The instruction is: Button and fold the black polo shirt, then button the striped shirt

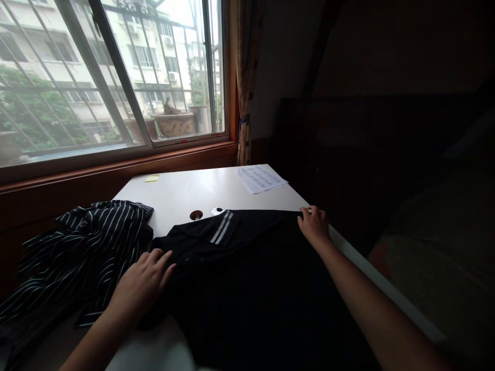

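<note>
A black shirt [247,283] with two pale stripes on a folded-over sleeve is spread across the white table [185,188]. Its lower part fades into shadow toward me. My left hand [149,270] rests on the shirt's left end, beside a few small buttons, its fingers apart. At the far right corner, my right hand [315,224] pinches the shirt's edge between thumb and fingers. A black-and-white striped garment [96,237] lies crumpled to the left of my left hand.
Printed papers [261,179] and a yellow slip [152,178] lie at the table's back. A round cable hole [196,215] and its white ring-shaped cover [217,211] sit beyond the shirt. A barred window [116,77] and tied curtain [244,103] stand behind; the right side is dark.
</note>
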`<state>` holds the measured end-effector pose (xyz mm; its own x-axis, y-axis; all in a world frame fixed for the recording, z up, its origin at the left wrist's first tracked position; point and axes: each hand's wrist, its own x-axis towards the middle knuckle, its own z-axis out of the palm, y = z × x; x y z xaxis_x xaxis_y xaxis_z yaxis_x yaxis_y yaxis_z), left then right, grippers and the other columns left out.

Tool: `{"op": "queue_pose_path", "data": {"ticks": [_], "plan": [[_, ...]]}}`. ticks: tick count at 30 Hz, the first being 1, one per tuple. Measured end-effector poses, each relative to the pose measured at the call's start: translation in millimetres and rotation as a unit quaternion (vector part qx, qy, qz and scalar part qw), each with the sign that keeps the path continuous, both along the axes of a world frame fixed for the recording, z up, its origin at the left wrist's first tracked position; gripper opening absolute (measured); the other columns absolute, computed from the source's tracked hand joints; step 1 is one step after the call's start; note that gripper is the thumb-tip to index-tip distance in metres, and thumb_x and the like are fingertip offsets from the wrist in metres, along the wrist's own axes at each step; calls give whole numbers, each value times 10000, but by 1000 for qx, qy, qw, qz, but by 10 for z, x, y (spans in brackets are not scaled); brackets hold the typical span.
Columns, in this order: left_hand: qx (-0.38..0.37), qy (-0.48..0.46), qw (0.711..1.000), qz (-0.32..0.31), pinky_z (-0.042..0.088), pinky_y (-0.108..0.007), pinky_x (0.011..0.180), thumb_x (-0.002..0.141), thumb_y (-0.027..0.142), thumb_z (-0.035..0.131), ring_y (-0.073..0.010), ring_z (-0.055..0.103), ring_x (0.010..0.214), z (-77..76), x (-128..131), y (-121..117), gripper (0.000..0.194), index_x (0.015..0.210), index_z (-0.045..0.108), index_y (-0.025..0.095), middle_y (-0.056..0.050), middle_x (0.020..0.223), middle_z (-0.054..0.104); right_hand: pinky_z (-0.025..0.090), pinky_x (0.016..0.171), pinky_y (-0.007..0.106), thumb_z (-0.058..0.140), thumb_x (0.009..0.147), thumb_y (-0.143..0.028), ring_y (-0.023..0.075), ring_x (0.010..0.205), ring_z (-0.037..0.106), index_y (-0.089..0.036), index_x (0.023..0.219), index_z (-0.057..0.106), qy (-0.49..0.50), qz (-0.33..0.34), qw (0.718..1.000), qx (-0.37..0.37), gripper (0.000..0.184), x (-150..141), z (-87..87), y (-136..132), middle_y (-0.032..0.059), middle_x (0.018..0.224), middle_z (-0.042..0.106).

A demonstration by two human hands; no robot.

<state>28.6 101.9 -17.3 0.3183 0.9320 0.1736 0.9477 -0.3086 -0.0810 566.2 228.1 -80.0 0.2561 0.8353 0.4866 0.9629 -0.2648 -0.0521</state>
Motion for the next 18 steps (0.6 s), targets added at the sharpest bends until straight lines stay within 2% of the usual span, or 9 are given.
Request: {"op": "queue_pose_path", "data": {"ticks": [2,4,7,9,13,15,18], "plan": [[25,-32,998,-50,447,-388,1032,985,366,395,-264,531,1228,29,77,241,426,1352,579,254,-75,1337,593,415,858,405,511,926,-305,313,1094,433,-221,1224,619,-8,16,1000,-4,327,-11,-46,-217,132,1278,483],[29,-51,995,-82,433,-403,1064,983,359,411,-265,517,1267,-26,154,506,409,1326,604,243,-71,1356,590,431,850,399,489,938,-312,300,1053,464,-206,1195,636,-14,34,999,-18,315,-4,-96,-467,135,1235,515],[10,-47,994,-102,388,-436,1115,989,382,407,-281,483,1319,-243,196,857,428,1331,603,216,-90,1382,578,440,878,404,467,949,-327,298,1038,491,-191,1194,640,-37,64,997,-27,329,49,-164,-876,135,1191,556],[-1,-56,993,-102,360,-448,1137,991,401,400,-284,466,1340,-417,160,1011,454,1360,576,202,-100,1418,550,436,908,413,457,954,-332,296,1043,513,-191,1211,631,-52,81,995,-32,341,119,-197,-1141,136,1189,571],[-10,-88,992,-91,309,-472,1166,991,479,373,-278,375,1415,-655,22,1098,508,1433,488,258,-58,1511,455,423,939,454,447,952,-341,307,1033,561,-183,1209,626,-75,65,994,-35,350,323,-237,-1542,159,1177,587],[-17,-96,992,-85,290,-475,1175,989,507,357,-276,338,1438,-695,-31,1076,524,1447,467,277,-36,1539,417,438,917,458,455,943,-363,321,1009,586,-152,1213,613,-67,37,996,-36,377,424,-250,-1634,184,1119,608],[-27,-90,993,-78,269,-475,1184,984,522,353,-273,304,1455,-696,-68,1040,536,1463,438,296,-14,1565,372,486,824,408,503,908,-383,314,924,638,-129,1177,610,11,6,998,-54,386,537,-257,-1618,180,991,659]]}}
